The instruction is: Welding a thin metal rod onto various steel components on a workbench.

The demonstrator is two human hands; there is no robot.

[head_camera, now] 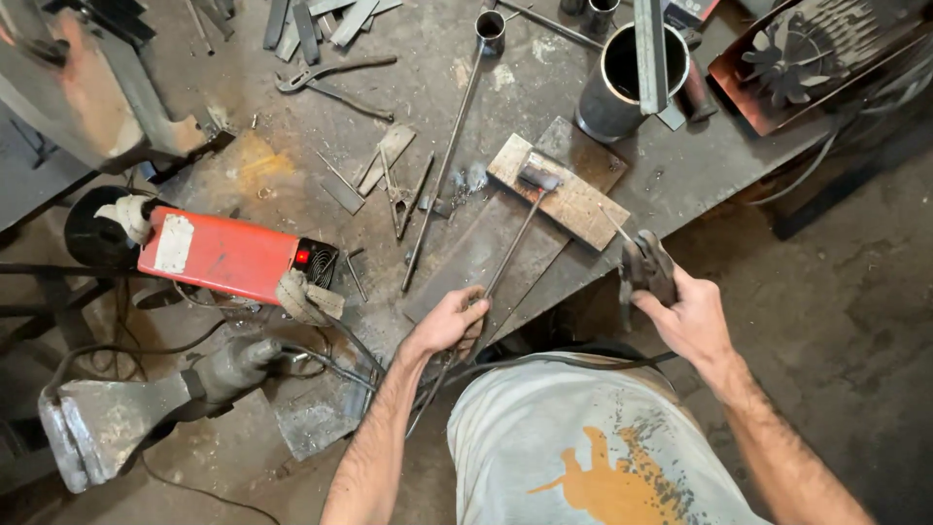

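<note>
My left hand (449,323) grips the near end of a thin steel rod (513,243) at the front edge of the metal workbench (544,87). The rod's far end carries a small dark block (537,176) that rests on a rectangular steel plate (559,190). My right hand (688,316) holds a dark welding electrode holder (645,264) off the bench's right edge, with a thin electrode (615,225) pointing toward the plate. A black cable (544,361) runs from it across my waist.
A red welding machine (228,255) sits at the bench's left corner. A long rod with a tube end (449,146), tongs (330,83), flat scraps (387,156), a dark steel cylinder (627,83) and an angle grinder (146,408) lie around.
</note>
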